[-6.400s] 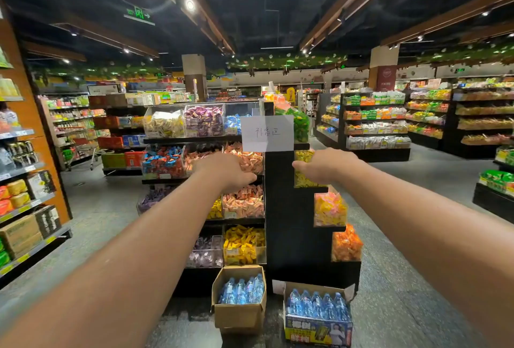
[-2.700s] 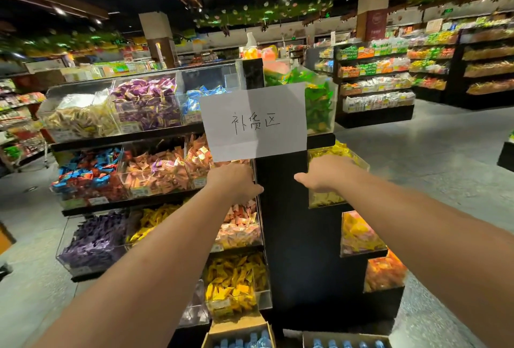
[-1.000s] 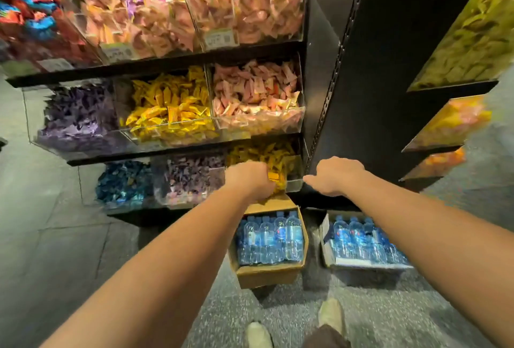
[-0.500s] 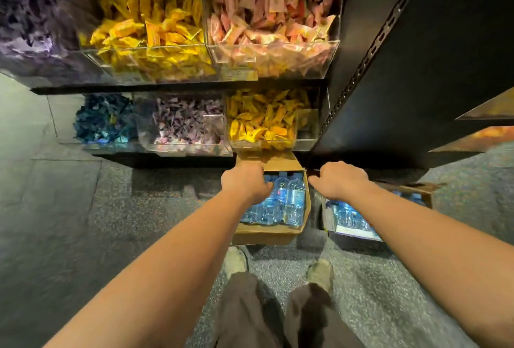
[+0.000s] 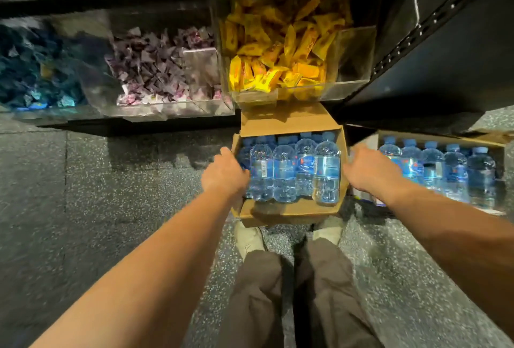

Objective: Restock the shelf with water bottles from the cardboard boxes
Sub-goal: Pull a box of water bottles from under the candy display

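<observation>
A person bent over a cardboard box [image 5: 289, 125] of water bottles [image 5: 289, 172] on a shop floor [image 5: 83, 208], one hand on either side of it. The left grip [image 5: 225, 176] sat at the box's left wall, its fingers bent down over the edge beside the nearest bottle; motion blur hid whether they had closed on the cardboard. The right grip [image 5: 367, 171] lay just beside the box's right wall, fingers fairly straight and loose, holding nothing; whether they touched the wall could not be told.

The box was plain brown corrugated card, its flaps folded outward at the near and far ends. The bottles inside lay packed side by side, clear ribbed plastic with pale blue caps and blue labels. A second box [image 5: 445, 139], just to the right, held another row of bottles [image 5: 456, 172] of the same kind, and the right grip hung between the two boxes.

Behind the boxes stood a black metal shelf unit [image 5: 445, 55] with a perforated upright. Its lowest shelf carried clear plastic bins [image 5: 358, 55] heaped with wrapped sweets: yellow [image 5: 278, 49] directly above the box, purple [image 5: 161, 69] and blue [image 5: 36, 75] farther left. The floor was grey and speckled. Brown trousers [image 5: 258, 292] and pale shoes [image 5: 249, 239] showed at the box's near end.
</observation>
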The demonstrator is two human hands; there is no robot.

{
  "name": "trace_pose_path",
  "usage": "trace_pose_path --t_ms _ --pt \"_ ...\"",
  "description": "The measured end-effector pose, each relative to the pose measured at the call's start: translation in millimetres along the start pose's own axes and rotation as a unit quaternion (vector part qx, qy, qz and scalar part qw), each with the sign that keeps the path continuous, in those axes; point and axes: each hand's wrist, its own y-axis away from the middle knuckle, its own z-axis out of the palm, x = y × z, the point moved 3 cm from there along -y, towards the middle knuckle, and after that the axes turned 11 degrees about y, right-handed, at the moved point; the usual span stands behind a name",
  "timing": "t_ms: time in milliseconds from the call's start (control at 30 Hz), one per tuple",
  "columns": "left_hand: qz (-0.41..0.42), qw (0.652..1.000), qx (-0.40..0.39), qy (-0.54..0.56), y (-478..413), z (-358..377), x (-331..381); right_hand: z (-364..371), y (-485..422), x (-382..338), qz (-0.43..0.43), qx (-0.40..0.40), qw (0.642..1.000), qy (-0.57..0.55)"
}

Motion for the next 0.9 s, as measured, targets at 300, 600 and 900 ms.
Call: trace_pose_path --t_ms 300,600,900 --pt "-0.128 0.992 0.007 0.006 -79 74 -32 70 -89 14 0.057 -0.052 0.997 0.017" --pt "-0.141 0.989 0.016 0.043 -115 74 -52 93 -118 18 0.072 -0.069 0.995 -0.027" --pt "-0.085 0.994 -0.054 -0.043 -124 66 -55 88 -115 16 0.076 -0.071 0.995 0.005"
